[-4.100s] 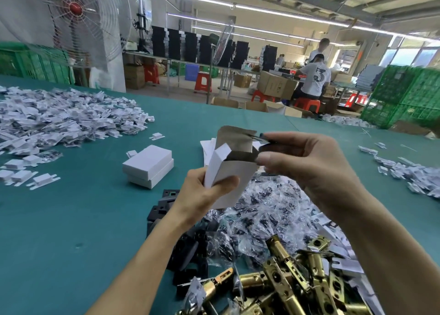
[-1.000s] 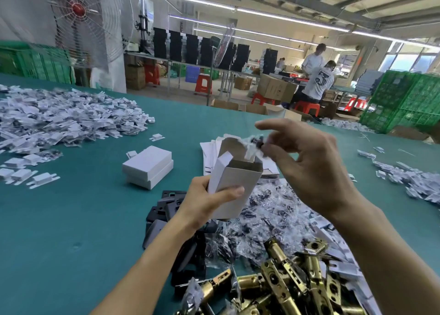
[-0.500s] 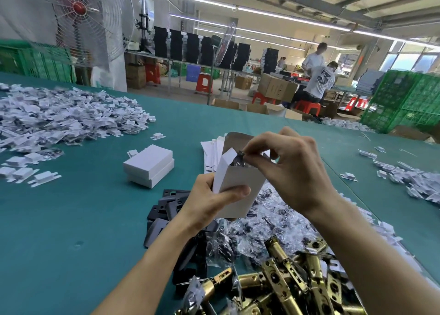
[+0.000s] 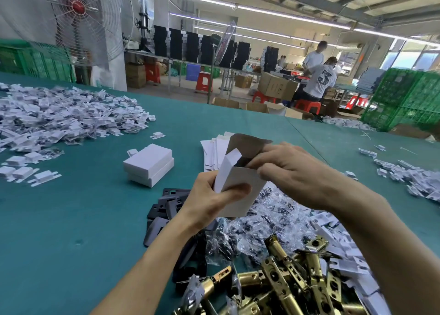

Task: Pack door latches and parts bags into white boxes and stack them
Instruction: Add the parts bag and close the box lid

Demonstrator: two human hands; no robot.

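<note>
Head: right hand (image 4: 291,169) at box (image 4: 240,175) rim

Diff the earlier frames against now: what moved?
The right hand carried a parts bag down to the open top of the white box; now its fingers curl at the mouth, bag out of sight. The left hand still grips the box; the two stacked boxes stayed put.
</note>
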